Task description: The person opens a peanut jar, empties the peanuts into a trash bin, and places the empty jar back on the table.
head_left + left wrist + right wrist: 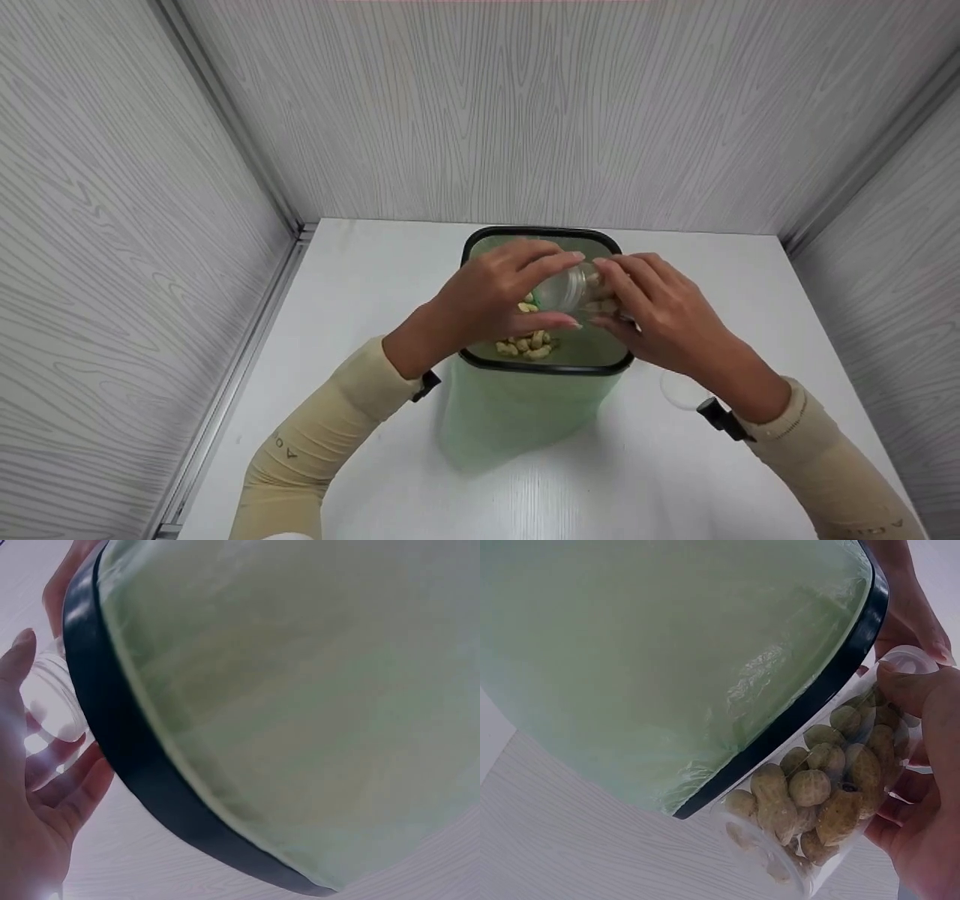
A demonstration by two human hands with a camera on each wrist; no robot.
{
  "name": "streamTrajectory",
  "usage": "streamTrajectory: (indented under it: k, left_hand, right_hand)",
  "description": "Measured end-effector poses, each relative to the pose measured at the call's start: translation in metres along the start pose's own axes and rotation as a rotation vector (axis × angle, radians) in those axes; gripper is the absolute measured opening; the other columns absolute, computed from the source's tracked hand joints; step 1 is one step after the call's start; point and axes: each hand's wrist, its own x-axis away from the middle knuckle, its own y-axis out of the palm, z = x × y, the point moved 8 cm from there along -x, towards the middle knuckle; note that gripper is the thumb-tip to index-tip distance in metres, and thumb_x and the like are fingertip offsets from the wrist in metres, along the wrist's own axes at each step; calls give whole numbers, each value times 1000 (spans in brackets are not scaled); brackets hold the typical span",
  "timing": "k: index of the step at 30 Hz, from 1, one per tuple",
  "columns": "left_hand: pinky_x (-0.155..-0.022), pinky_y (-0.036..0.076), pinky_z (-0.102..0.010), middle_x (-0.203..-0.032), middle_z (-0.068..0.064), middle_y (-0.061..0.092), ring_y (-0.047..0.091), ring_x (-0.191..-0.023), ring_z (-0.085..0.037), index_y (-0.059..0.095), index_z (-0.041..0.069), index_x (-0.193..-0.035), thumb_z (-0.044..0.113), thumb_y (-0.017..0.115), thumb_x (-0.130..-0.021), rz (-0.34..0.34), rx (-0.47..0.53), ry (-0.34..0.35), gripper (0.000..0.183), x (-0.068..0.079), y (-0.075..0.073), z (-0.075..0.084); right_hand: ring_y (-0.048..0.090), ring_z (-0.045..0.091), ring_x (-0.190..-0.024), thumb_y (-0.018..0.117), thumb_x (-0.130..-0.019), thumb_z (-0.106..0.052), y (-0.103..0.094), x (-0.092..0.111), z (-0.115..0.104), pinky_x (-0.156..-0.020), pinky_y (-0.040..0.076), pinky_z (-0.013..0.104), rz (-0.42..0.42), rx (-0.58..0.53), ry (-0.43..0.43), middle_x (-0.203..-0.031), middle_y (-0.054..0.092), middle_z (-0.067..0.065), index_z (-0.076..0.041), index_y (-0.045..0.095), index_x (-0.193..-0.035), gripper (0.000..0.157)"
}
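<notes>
My right hand [664, 311] grips a clear plastic jar [821, 802] of unshelled peanuts, tipped onto its side above the bin. The ribbed mouth [564, 291] of the jar points left. My left hand [502, 289] reaches from the left, its extended fingers and thumb spread on either side of that mouth; contact is hard to make out. Below both hands stands a bin [544, 370] with a black rim and a pale green lining. Several peanuts [534, 345] lie inside it, partly hidden by the left hand.
A clear round disc [682, 390], perhaps the lid, lies on the white table [375, 300] beside the right forearm. Grey wood-grain panels [525, 112] enclose the table at the back and both sides. The bin stands near the middle, toward the back panel.
</notes>
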Motion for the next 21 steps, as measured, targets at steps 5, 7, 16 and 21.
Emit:
streamTrajectory:
  k: [5, 7, 16, 21]
  left_hand:
    - [-103, 57, -37, -141, -15, 61, 67, -124, -25, 55, 10, -148, 68, 76, -81, -13, -12, 2, 91, 1, -1, -2]
    - [-104, 56, -36, -148, -16, 56, 63, -130, -26, 51, 12, -150, 66, 77, -82, -26, -10, 27, 91, 2, -1, -1]
    - [-117, 45, -32, -153, -12, 53, 53, -140, -26, 48, 12, -150, 18, 80, -90, -69, 66, 148, 69, 3, 1, 7]
    - [-111, 49, -31, -150, -10, 56, 57, -133, -25, 50, 10, -148, 2, 71, -90, -61, 58, 153, 62, 1, 2, 8]
  right_hand:
    - [65, 38, -106, 82, -90, -25, 0, 0, 2, -87, 59, 49, -21, 5, 4, -121, 66, 25, 7, 56, -139, 64]
    - [65, 38, -106, 82, -90, -25, 0, 0, 2, -87, 59, 49, -23, 6, 0, -121, 66, 25, 7, 55, -140, 65]
    - [65, 38, -103, 69, -99, -32, -2, -3, 1, -83, 59, 49, 3, 5, -20, -121, 66, 24, 6, 54, -142, 59]
    - [64, 38, -104, 66, -100, -34, -3, -2, 2, -82, 59, 49, -6, 6, -8, -122, 65, 24, 6, 54, -142, 59]
